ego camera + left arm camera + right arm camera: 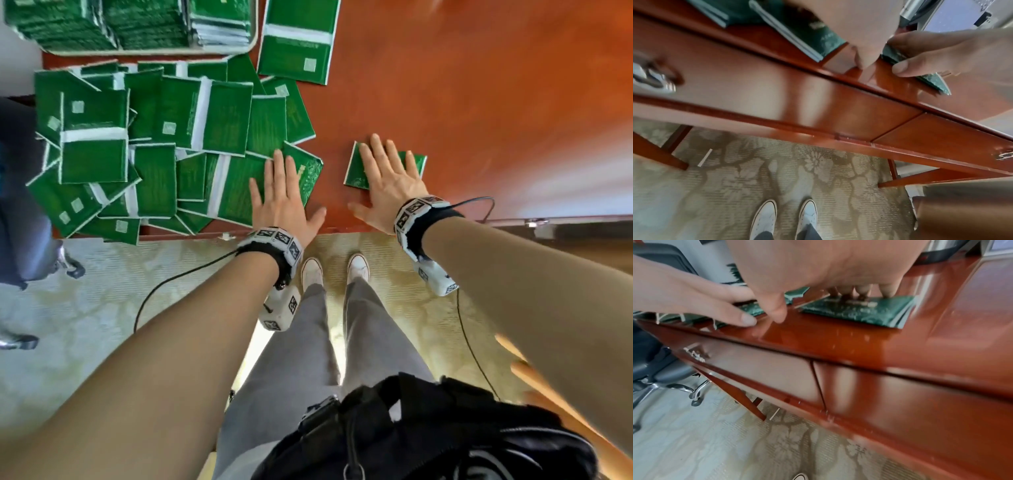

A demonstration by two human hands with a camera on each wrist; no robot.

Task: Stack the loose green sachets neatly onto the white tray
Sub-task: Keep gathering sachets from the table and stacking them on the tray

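Nearest the person, both hands lie flat on the front strip of the reddish wooden bench (479, 113), fingers straight and spread, neither grip clenched on anything. The right hand (387, 181) presses palm-down on a small separate stack of green sachets (354, 171), which sits apart from the rest with bare wood around it; from the right wrist view the fingertips (889, 290) rest on the top sachet of that stack (859, 311), which looks to be a few sachets thick, though blur makes the count unclear. The left hand (282, 195) lies with its fingers on the near right edge of the loose pile of sachets (154, 147), its thumb stretched out on the wood toward the right thumb. That pile spreads in disorder across the left part of the bench, sachets overlapping at many angles, some banded in white. Beyond it, one larger banded bundle (298, 41) lies alone. At the far left corner stands the white tray (253, 37), already holding rows of stacked sachets (137, 24).
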